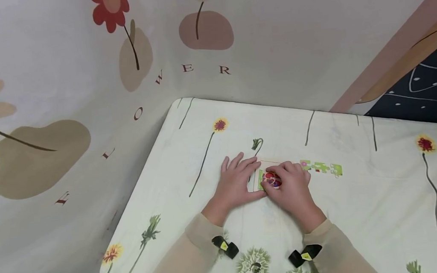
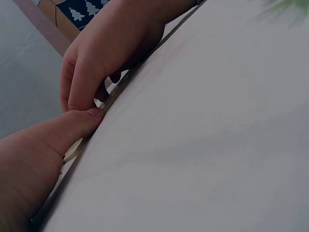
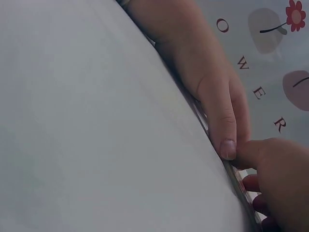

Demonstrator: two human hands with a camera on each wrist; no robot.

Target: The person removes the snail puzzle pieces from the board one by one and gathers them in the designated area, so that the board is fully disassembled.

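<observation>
A small puzzle (image 1: 272,178) with a red and blue picture and a green edge lies in a thin pale tray (image 1: 255,185) on the table. My left hand (image 1: 239,180) rests on the tray's left side, fingers spread and thumb along the near edge. Over the puzzle, my right hand (image 1: 292,186) curls its fingers and pinches a puzzle piece between thumb and forefinger; the hand hides much of it. In the left wrist view, the right hand (image 2: 108,53) bends down beside the left thumb (image 2: 79,123). The right wrist view shows the left thumb (image 3: 223,121) touching the right hand (image 3: 285,179).
Several loose green puzzle pieces (image 1: 321,167) lie in a row right of the right hand. A white cloth with flower prints covers the table (image 1: 377,192). Behind and to the left hangs a pale curtain (image 1: 273,55) with flower shapes and letters.
</observation>
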